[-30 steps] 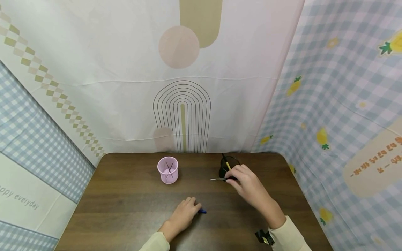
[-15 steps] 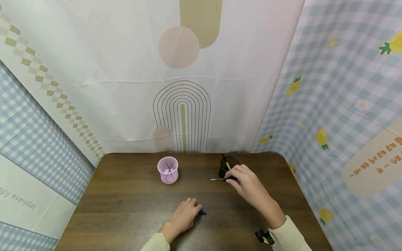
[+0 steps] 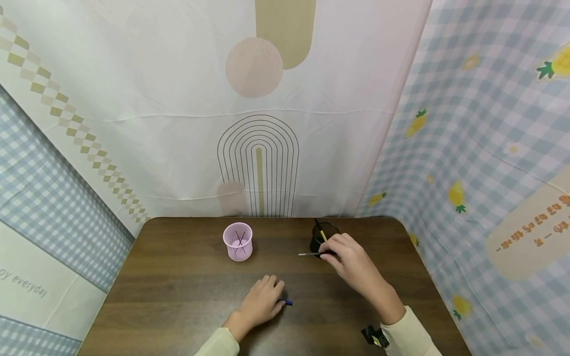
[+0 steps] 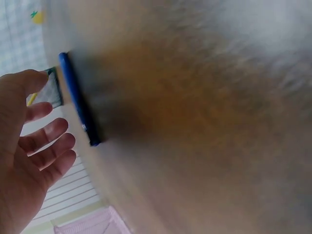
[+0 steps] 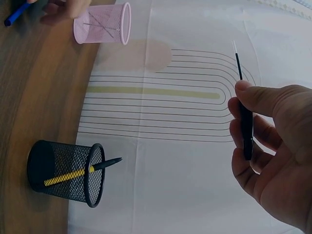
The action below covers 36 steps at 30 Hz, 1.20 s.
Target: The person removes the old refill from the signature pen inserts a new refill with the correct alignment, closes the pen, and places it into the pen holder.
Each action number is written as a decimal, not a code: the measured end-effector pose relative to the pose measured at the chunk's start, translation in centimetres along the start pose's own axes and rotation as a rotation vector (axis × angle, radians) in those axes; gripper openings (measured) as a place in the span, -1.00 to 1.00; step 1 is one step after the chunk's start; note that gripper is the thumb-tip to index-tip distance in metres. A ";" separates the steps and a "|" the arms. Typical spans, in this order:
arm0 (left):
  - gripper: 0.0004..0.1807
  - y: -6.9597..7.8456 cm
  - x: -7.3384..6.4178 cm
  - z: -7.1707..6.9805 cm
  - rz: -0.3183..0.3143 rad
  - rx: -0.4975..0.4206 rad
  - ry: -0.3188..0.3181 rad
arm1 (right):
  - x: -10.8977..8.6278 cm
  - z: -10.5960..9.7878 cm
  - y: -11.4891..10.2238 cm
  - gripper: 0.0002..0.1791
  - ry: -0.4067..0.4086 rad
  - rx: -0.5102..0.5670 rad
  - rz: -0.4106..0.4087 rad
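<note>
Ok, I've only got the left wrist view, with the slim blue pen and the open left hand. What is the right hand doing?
Observer: In the right wrist view, the right hand pinches a slim black stick-like tool with a pale tip.
Operator: And the bit of yellow I can just see?
Observer: A yellow-and-black pen leaning inside a black wire-mesh cup; its dark end pokes out past the rim.
Operator: I only get a corner of the pink mesh cup. How is it standing?
Observer: The head view shows it upright on the brown wooden table, left of the black cup and apart from it.
</note>
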<state>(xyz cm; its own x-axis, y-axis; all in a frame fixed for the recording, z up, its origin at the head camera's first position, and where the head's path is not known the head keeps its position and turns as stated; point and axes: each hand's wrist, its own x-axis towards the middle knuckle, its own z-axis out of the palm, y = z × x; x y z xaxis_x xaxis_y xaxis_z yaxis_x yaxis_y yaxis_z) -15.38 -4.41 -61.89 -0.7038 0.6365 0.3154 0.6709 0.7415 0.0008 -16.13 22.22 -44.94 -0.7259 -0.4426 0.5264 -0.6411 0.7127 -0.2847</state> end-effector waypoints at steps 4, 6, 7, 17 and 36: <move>-0.55 -0.6 0.5 -0.7 -0.002 0.007 0.051 | 0.0 0.0 0.0 -0.74 0.014 0.002 -0.012; -0.54 -0.9 0.8 -1.2 -0.009 0.006 0.065 | 0.0 0.0 0.0 -0.73 0.019 0.004 -0.017; -0.53 -1.1 0.9 -1.4 -0.013 0.007 0.066 | 0.0 0.0 0.0 -0.73 0.020 0.005 -0.019; -0.55 -2.9 2.1 -3.8 -0.015 -0.002 0.160 | 0.1 -0.1 0.0 -0.73 0.017 0.007 -0.018; -0.45 -3.7 4.5 -8.8 0.007 -0.094 0.317 | 0.2 0.2 0.3 -0.75 -0.002 0.000 0.002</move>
<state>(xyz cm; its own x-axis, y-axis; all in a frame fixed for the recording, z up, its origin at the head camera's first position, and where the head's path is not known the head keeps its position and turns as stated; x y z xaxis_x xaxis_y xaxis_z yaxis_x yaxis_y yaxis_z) -18.94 -6.12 -52.11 -0.6016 0.5327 0.5952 0.7041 0.7055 0.0803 -16.54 22.23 -45.10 -0.7279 -0.4424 0.5240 -0.6396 0.7135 -0.2861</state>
